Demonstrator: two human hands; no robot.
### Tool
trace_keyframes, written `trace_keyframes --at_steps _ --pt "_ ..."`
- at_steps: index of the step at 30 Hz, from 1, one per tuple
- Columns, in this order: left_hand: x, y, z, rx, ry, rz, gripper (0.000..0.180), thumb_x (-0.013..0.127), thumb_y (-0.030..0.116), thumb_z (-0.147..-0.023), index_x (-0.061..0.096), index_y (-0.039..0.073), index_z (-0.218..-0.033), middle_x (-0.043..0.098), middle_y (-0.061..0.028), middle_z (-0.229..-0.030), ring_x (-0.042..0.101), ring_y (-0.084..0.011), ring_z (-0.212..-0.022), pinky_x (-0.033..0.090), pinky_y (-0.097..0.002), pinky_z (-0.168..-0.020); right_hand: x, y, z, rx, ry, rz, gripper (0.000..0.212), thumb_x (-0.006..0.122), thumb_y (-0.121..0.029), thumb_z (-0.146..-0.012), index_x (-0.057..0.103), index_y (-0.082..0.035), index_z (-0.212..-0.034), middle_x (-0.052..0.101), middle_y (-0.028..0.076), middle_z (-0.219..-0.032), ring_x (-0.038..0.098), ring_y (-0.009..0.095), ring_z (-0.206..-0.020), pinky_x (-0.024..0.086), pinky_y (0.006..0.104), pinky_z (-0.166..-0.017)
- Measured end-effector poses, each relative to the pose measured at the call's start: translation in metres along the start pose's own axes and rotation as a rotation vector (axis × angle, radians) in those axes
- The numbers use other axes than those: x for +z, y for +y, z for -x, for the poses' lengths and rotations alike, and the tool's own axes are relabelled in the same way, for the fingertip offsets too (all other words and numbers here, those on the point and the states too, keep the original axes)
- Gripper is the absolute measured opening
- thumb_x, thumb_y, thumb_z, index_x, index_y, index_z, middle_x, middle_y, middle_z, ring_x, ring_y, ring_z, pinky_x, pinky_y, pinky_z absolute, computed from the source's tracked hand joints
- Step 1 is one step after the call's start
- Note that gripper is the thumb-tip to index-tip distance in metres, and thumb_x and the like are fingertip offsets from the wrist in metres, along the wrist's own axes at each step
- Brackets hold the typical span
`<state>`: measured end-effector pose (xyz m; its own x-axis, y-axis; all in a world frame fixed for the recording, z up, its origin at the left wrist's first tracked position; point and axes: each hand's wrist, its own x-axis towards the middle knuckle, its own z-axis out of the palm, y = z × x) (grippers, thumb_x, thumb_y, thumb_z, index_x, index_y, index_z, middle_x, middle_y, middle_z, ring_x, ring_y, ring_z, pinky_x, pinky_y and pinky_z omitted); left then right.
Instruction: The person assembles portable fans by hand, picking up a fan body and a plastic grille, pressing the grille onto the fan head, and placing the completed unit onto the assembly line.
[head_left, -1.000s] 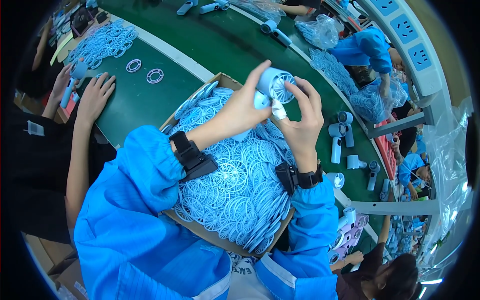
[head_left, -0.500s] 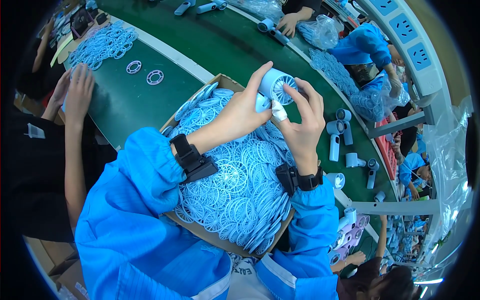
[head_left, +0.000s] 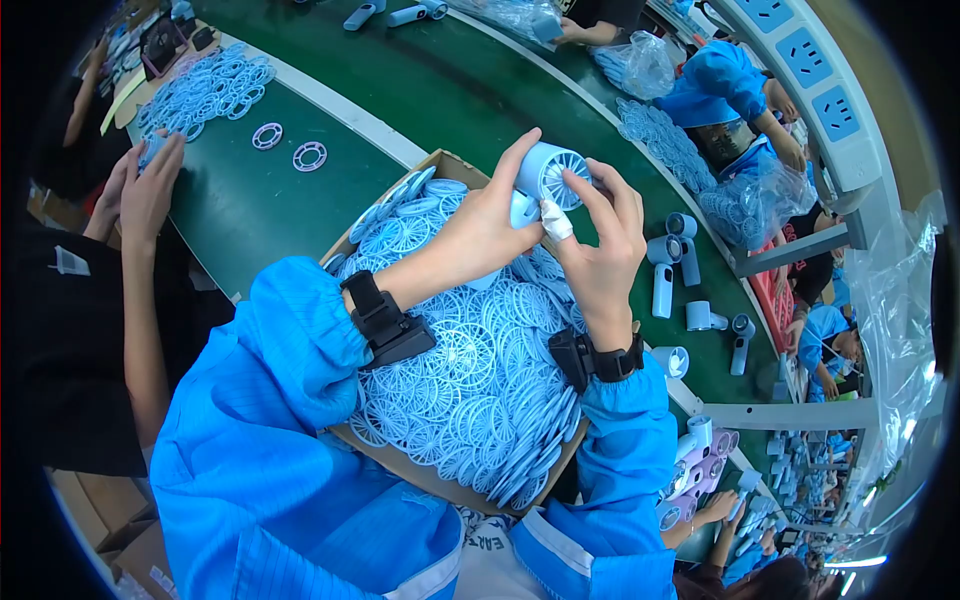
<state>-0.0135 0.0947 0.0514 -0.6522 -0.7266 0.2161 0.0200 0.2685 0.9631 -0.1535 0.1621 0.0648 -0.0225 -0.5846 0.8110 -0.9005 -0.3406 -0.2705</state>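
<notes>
Grips a pale-blue, cylindrical plastic fan (head_left: 542,172) in the left hand (head_left: 483,218), at one o'clock from the middle of a brown cardboard box (head_left: 458,166) heaped with pale-blue, spoked plastic discs (head_left: 460,350). Curls the right hand (head_left: 606,245) round its spoked face (head_left: 557,184), touching it with the index finger. Has two purple plastic rings (head_left: 299,157) at eleven o'clock.

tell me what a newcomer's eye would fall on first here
Probably the big heap of pale blue spoked discs filling the cardboard box in front of the wearer. Just above it, the left hand and right hand are on a blue device with a round, spoked face. At upper right, the white socket strip curves boldly along the view.
</notes>
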Motion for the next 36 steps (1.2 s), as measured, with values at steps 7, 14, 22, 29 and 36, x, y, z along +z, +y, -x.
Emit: trace_keyframes --at_steps 7,14,22,29,36 --pt "0.005 0.006 0.002 -0.047 -0.031 0.094 0.089 0.060 -0.002 -0.078 0.009 0.019 -0.148 0.059 -0.0176 -0.098 0.065 -0.0202 -0.067 0.053 -0.0298 -0.053 -0.005 0.002 -0.001 -0.055 -0.027 0.051 0.037 0.077 -0.010 -0.069 0.069 -0.008 -0.106 0.060 0.013 -0.113 0.057 0.029 -0.102 0.050 0.0362 -0.084" --pt "0.009 0.012 0.003 -0.072 -0.079 0.269 0.087 0.059 -0.004 -0.081 0.009 0.020 -0.148 0.058 -0.0129 -0.093 0.062 -0.0152 -0.062 0.051 -0.0268 -0.050 -0.008 0.018 -0.003 -0.288 -0.009 0.318 0.037 0.072 -0.016 -0.077 0.067 -0.010 -0.113 0.056 0.013 -0.119 0.057 0.028 -0.100 0.049 0.0331 -0.082" --pt "0.006 0.011 0.006 0.011 -0.102 0.403 0.066 0.050 0.016 -0.095 0.014 0.021 -0.149 0.059 -0.0095 -0.085 0.058 -0.0120 -0.057 0.048 -0.0239 -0.047 0.006 0.008 0.010 0.778 -0.155 -1.322 0.041 0.058 -0.018 -0.091 0.053 -0.009 -0.131 0.054 0.009 -0.120 0.054 0.016 -0.094 0.048 0.0288 -0.075" --pt "0.001 0.020 0.006 -0.063 -0.132 0.342 0.053 0.040 0.024 -0.101 0.020 0.021 -0.149 0.060 -0.0090 -0.082 0.056 -0.0102 -0.053 0.046 -0.0246 -0.045 0.004 0.013 0.006 0.769 -0.118 -1.203 0.047 0.051 -0.027 -0.097 0.040 -0.006 -0.137 0.055 0.005 -0.116 0.056 0.013 -0.099 0.050 0.0265 -0.080" --pt "0.008 0.019 -0.003 -0.197 -0.097 0.356 0.051 0.039 0.032 -0.100 0.025 0.021 -0.148 0.060 -0.0068 -0.083 0.057 -0.0123 -0.056 0.048 -0.0265 -0.047 0.009 0.012 0.016 0.945 -0.121 -1.343 0.043 0.049 -0.029 -0.097 0.043 -0.005 -0.132 0.059 0.007 -0.106 0.059 0.016 -0.094 0.052 0.0316 -0.078"
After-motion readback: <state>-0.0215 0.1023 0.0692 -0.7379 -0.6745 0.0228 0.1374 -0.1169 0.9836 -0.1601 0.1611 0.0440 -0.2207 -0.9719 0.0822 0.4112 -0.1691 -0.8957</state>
